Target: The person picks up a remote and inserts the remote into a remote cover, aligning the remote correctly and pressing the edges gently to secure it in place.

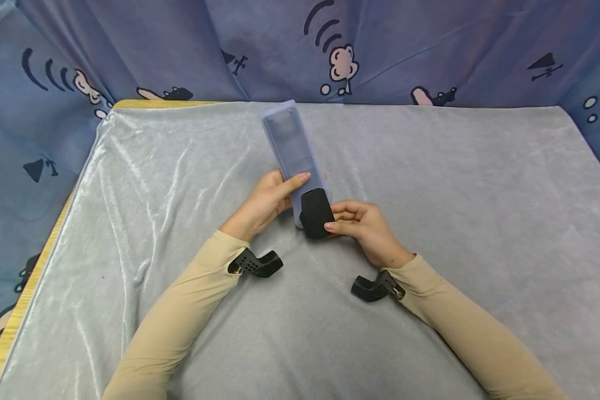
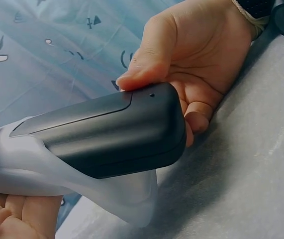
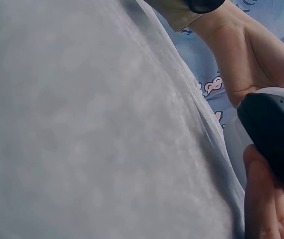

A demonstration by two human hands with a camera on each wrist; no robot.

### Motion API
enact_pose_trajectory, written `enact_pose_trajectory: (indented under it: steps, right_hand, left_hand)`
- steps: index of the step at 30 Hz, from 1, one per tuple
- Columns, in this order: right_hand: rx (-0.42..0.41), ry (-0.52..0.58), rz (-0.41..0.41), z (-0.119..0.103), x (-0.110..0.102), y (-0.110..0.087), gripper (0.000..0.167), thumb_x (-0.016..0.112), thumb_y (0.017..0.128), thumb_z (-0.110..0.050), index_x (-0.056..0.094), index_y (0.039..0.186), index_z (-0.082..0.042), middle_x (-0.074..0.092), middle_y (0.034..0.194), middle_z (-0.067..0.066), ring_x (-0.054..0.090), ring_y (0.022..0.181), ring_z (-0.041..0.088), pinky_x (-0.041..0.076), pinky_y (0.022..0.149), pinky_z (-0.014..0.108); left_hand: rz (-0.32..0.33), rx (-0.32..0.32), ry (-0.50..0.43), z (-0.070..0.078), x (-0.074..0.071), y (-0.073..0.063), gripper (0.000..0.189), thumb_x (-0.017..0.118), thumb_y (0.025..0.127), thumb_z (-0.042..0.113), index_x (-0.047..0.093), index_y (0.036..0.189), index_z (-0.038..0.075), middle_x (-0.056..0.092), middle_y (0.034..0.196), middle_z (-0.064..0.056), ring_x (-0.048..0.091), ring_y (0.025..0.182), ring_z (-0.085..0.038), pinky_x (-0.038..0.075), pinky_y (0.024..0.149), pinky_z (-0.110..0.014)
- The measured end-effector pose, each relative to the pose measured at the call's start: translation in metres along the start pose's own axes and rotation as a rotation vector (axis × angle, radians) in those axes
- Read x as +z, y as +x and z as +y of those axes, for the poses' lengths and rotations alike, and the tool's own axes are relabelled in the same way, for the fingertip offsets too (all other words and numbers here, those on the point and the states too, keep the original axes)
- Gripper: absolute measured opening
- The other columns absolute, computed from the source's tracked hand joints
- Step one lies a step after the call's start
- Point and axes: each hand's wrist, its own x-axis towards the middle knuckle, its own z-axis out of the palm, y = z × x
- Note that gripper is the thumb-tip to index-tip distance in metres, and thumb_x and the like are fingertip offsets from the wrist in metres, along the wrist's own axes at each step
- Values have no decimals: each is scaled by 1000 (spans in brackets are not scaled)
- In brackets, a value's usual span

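A long, translucent pale-blue case (image 1: 290,139) slants away from me above the cloth. My left hand (image 1: 266,201) grips its lower half, thumb laid across the top face. At the case's near end sits a rounded black block (image 1: 317,214); its exact kind cannot be told. Between thumb and fingers, my right hand (image 1: 369,230) pinches the block's right edge. In the left wrist view the black block (image 2: 117,129) shows a seam and a small dot, partly inside the pale case (image 2: 27,164). The right wrist view shows the block's dark end (image 3: 273,134) by the right fingers (image 3: 261,194).
A grey velvety cloth (image 1: 455,222) covers the table, whose yellow wooden edge (image 1: 35,283) shows at the left. Blue printed curtains (image 1: 280,50) hang behind and at both sides. Black wrist mounts (image 1: 257,264) sit on both forearms.
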Motion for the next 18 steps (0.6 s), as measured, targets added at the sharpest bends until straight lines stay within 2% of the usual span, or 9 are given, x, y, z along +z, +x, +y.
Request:
enact_pose_trajectory:
  steps: [18]
  right_hand:
    - [-13, 14, 25, 0, 1, 0, 30, 61, 80, 15, 54, 109, 18, 70, 83, 3, 67, 76, 13, 56, 71, 28]
  left_hand:
    - [-19, -15, 20, -2, 2, 0, 35, 46, 100, 8, 43, 129, -11, 53, 128, -26, 60, 107, -24, 47, 94, -37]
